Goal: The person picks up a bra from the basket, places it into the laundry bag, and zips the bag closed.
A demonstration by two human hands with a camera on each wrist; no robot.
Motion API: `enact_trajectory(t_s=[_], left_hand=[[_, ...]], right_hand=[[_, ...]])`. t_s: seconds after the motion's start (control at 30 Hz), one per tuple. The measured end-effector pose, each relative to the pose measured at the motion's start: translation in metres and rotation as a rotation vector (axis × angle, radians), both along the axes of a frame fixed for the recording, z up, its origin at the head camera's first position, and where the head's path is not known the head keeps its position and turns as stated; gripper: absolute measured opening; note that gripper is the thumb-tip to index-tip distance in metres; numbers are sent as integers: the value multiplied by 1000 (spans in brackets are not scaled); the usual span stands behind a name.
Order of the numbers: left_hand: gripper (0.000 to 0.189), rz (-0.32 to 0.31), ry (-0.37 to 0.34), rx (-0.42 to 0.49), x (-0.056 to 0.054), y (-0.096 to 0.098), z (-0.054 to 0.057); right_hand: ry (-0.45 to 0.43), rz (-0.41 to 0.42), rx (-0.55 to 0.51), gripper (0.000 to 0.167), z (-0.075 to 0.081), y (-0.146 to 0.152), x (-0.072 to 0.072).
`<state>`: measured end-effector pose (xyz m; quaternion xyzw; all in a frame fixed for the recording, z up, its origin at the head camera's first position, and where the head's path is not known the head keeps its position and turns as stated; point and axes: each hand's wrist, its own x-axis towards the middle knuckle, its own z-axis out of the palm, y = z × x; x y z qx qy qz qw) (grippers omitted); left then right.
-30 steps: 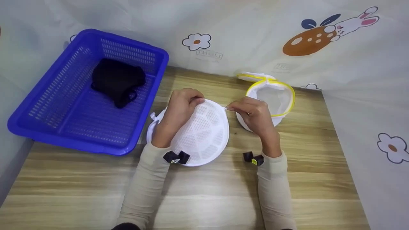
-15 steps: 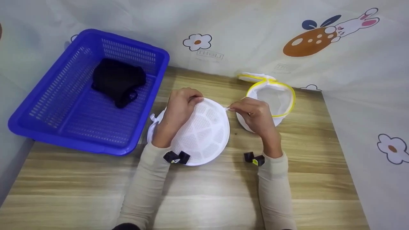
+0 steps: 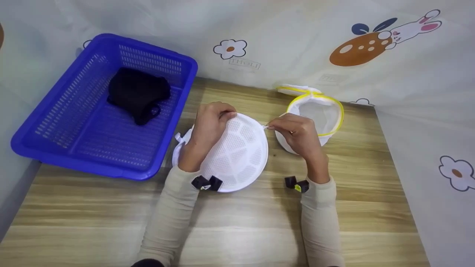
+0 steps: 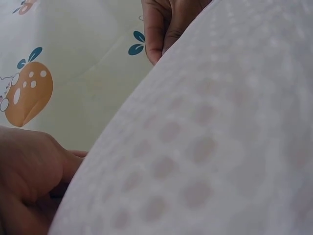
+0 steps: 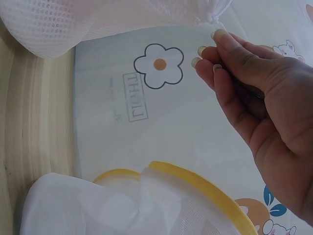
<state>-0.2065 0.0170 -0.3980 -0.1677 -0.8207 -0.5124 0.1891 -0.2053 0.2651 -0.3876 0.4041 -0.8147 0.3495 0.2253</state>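
Observation:
A round white mesh laundry bag (image 3: pixel 239 155) stands near the middle of the table, its ribbed face toward me in the head view. My left hand (image 3: pixel 209 124) grips the bag's upper rim between thumb and fingers. At the bag's right edge, my right hand (image 3: pixel 298 133) pinches a small white pull (image 3: pixel 265 127) with thumb and forefinger. The right wrist view shows those fingertips (image 5: pixel 222 36) right at the gathered white fabric. In the left wrist view the mesh (image 4: pixel 220 122) fills most of the picture, with my left hand (image 4: pixel 29 176) at its edge.
A blue plastic basket (image 3: pixel 92 172) on the left holds a black cloth item (image 3: pixel 137 91). Behind my right hand stands a second white mesh bag with a yellow zipper rim (image 3: pixel 340 115), its lid folded back. A printed sheet (image 3: pixel 297 44) hangs behind the wooden table (image 3: pixel 237 230).
Both hands keep their holds almost unmoved. The bag and right hand have shifted very slightly to the right in the head view, as has the whole scene.

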Motion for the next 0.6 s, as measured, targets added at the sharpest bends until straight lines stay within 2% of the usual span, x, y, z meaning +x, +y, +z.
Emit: enact_trajectory(t_s=[0.6], left_hand=[[6, 58, -34, 45, 0, 0, 0]], right_hand=[[-15, 8, 10, 15, 2, 2, 1]])
